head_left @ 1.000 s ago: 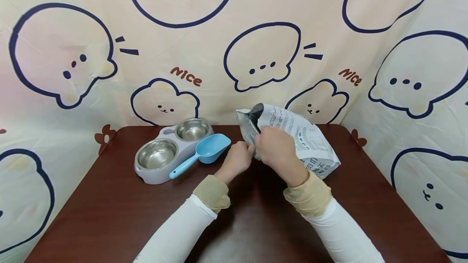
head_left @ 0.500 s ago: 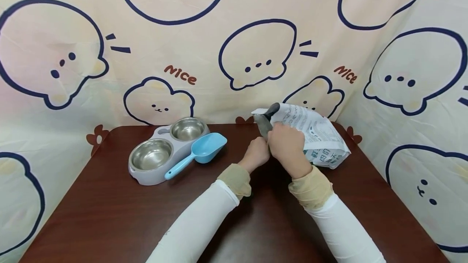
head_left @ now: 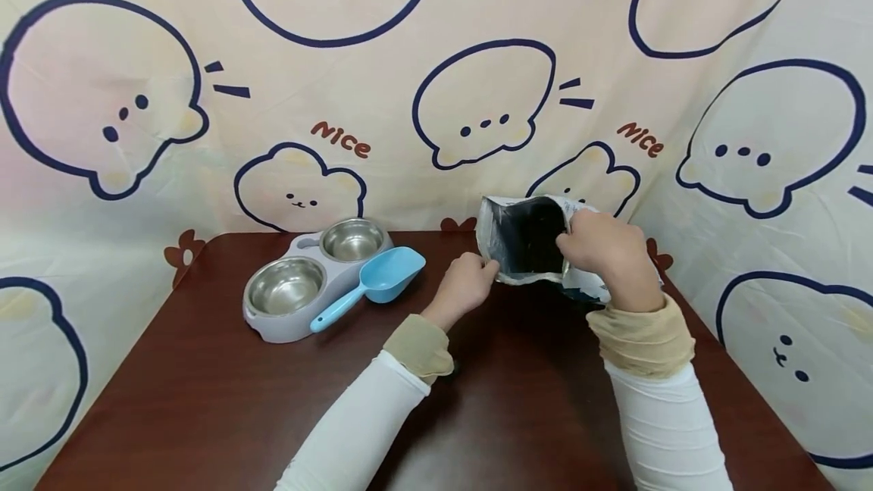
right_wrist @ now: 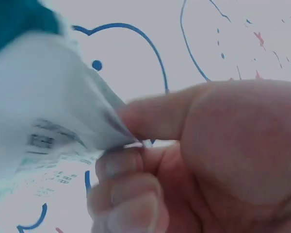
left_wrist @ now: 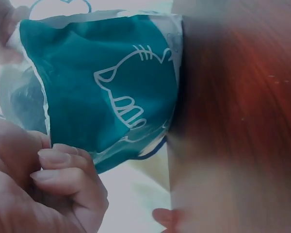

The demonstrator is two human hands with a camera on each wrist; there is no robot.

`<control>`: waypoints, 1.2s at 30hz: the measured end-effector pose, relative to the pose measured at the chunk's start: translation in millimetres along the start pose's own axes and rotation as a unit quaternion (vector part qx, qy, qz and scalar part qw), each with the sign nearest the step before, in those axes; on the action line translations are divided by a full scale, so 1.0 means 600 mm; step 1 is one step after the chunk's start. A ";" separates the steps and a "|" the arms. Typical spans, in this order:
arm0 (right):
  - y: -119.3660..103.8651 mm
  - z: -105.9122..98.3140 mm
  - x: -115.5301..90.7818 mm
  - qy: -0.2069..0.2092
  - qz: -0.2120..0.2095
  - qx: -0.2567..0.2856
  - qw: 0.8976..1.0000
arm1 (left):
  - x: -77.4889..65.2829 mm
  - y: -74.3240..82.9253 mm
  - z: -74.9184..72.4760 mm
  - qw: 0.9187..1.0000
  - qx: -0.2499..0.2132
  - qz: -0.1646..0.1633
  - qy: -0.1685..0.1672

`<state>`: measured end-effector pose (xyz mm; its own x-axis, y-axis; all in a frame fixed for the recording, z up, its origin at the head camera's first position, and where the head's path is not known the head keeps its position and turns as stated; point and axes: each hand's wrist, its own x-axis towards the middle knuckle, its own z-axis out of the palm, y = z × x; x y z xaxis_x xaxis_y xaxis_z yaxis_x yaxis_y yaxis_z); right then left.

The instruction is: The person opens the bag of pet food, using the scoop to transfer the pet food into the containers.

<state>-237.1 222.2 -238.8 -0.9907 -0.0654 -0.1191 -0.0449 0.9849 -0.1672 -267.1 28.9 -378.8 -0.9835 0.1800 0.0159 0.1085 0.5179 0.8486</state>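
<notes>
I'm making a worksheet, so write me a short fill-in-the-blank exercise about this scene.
1. The scoop is light ____.
2. The bowl stand holds ____ metal bowls.
3. The left hand and right hand pinch the bag, whose mouth is ____, baring the dark inside.
4. Red lettering on the backdrop reads ____.

Missing words: blue; two; open; Nice

1. On left part of the tabletop (head_left: pixel 204 408): the bowl stand (head_left: pixel 339 270).
2. In this stand: the near bowl (head_left: pixel 285 286), and behind it rightward, the far bowl (head_left: pixel 352 239).
3. Just right of the stand: the scoop (head_left: pixel 384 279), with handle (head_left: pixel 339 311) toward the front.
4. More right: the bag (left_wrist: pixel 106 87), between left hand (head_left: pixel 464 284) and right hand (head_left: pixel 609 250).
5. Behind the tabletop: the cloth (head_left: pixel 389 188).
</notes>
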 end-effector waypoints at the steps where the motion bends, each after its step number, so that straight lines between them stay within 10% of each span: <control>1: -0.001 -0.001 -0.003 -0.006 -0.006 0.009 1.000 | -0.005 -0.001 -0.002 1.000 0.001 0.004 -0.004; 36: 0.023 0.037 -0.016 0.078 -0.168 0.010 0.983 | -0.051 -0.046 -0.013 0.995 -0.075 0.040 -0.054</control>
<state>-225.4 232.7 -261.8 -0.9280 -0.3597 0.0967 -0.3720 0.9084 -0.1908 -240.9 2.2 -398.6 -0.9502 0.3096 0.0366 0.1557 0.3694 0.9161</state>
